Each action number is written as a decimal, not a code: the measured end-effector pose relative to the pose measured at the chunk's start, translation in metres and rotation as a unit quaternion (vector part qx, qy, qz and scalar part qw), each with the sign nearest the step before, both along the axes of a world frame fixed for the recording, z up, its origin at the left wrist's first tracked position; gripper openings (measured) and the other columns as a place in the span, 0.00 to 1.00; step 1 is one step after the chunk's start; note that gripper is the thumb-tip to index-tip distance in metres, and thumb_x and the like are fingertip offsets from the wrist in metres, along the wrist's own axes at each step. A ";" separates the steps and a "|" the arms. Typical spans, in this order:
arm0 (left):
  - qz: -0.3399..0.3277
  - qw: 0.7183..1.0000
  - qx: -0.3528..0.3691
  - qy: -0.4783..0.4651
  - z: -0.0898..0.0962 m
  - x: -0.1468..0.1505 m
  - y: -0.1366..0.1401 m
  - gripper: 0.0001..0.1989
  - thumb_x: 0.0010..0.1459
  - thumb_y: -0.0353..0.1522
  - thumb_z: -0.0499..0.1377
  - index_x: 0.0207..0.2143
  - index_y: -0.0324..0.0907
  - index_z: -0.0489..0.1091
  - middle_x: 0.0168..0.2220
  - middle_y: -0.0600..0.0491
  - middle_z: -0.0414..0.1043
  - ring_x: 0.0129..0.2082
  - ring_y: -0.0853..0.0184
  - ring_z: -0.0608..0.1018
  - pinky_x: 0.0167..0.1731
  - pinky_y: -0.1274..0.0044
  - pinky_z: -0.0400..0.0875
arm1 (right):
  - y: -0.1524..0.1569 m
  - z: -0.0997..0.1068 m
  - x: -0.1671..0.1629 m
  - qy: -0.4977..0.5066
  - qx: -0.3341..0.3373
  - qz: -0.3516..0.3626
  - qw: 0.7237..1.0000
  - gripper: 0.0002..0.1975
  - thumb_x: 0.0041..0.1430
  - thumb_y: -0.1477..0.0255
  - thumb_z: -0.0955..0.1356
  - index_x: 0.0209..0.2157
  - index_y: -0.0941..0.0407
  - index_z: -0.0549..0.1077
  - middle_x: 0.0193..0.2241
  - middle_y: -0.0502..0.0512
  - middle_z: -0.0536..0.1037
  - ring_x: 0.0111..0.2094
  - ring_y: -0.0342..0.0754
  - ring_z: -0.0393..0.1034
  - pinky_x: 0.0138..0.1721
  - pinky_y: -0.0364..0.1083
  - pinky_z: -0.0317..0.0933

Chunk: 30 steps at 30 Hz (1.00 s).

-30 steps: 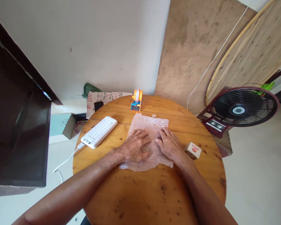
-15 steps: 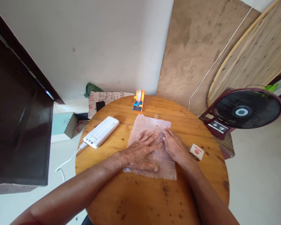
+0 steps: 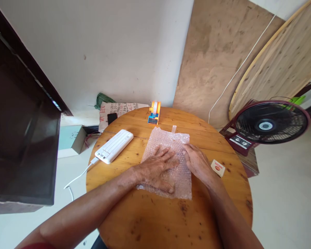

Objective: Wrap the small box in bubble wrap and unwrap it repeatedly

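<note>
A sheet of clear bubble wrap [image 3: 166,138] lies on the round wooden table [image 3: 155,224] in front of me. My left hand [image 3: 160,167] rests flat on its middle, fingers spread, pressing it down. At the wrap's right edge is my right hand [image 3: 197,160], its fingers stretched out close together with the tips touching the wrap; its thumb is hidden. A short strip of tape [image 3: 173,129] sticks out past the wrap's far edge. Behind it, near the table's far rim, stands an orange and blue tape dispenser [image 3: 154,113].
To the left lies a white power bank [image 3: 114,146] with a white cable [image 3: 79,178]. A small white and red box [image 3: 218,168] sits beside my right wrist. Beyond the table's right side stands a dark fan [image 3: 271,122]. A dark cabinet [image 3: 20,138] is at far left.
My right hand has shifted slightly right, off the wrap's surface to its edge. The wrap's right edge has moved slightly inward. The left hand stays flat in place.
</note>
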<state>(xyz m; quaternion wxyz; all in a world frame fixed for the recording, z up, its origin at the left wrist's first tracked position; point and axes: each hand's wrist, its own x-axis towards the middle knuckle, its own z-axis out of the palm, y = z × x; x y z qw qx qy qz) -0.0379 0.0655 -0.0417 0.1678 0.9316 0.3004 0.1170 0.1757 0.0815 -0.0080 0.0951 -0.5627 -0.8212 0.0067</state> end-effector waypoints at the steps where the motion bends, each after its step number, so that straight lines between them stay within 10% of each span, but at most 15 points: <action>1: 0.000 1.000 0.001 0.001 -0.001 0.000 0.000 0.50 0.43 0.57 0.61 0.65 0.49 0.50 0.69 0.44 0.37 0.67 0.44 0.40 0.62 0.51 0.30 | -0.001 0.004 0.000 0.018 0.008 0.000 1.000 0.19 0.63 0.76 0.55 0.51 0.61 0.70 0.51 0.63 0.73 0.51 0.53 0.66 0.53 0.48 0.57; 9: 0.005 1.000 0.009 0.012 -0.001 0.001 0.000 0.51 0.41 0.58 0.61 0.64 0.49 0.52 0.68 0.41 0.40 0.67 0.42 0.42 0.61 0.50 0.32 | -0.021 0.049 0.018 0.069 0.037 0.034 0.996 0.18 0.63 0.67 0.59 0.51 0.55 0.70 0.49 0.59 0.75 0.51 0.55 0.68 0.51 0.53 0.61; 17: 0.008 1.000 0.011 0.004 0.002 0.000 -0.003 0.48 0.42 0.59 0.59 0.62 0.46 0.58 0.65 0.39 0.51 0.66 0.43 0.46 0.61 0.50 0.34 | -0.038 0.011 0.089 -0.086 -0.037 -0.115 0.989 0.30 0.55 0.62 0.65 0.56 0.63 0.64 0.45 0.66 0.76 0.46 0.62 0.71 0.43 0.55 0.63; 23: 0.005 1.000 -0.001 0.004 0.004 -0.001 -0.003 0.47 0.44 0.58 0.59 0.63 0.46 0.55 0.67 0.39 0.45 0.67 0.42 0.43 0.60 0.48 0.34 | -0.046 0.028 0.078 0.088 -0.096 -0.180 0.975 0.27 0.51 0.59 0.68 0.52 0.56 0.67 0.38 0.59 0.78 0.39 0.59 0.73 0.41 0.53 0.64; 30: 0.031 0.992 -0.062 -0.107 0.003 -0.001 -0.008 0.42 0.39 0.52 0.66 0.57 0.47 0.64 0.58 0.47 0.63 0.63 0.46 0.57 0.62 0.54 0.46 | -0.063 0.063 -0.036 0.484 -0.329 0.072 0.808 0.21 0.52 0.66 0.69 0.50 0.51 0.68 0.43 0.53 0.77 0.42 0.50 0.72 0.42 0.47 0.64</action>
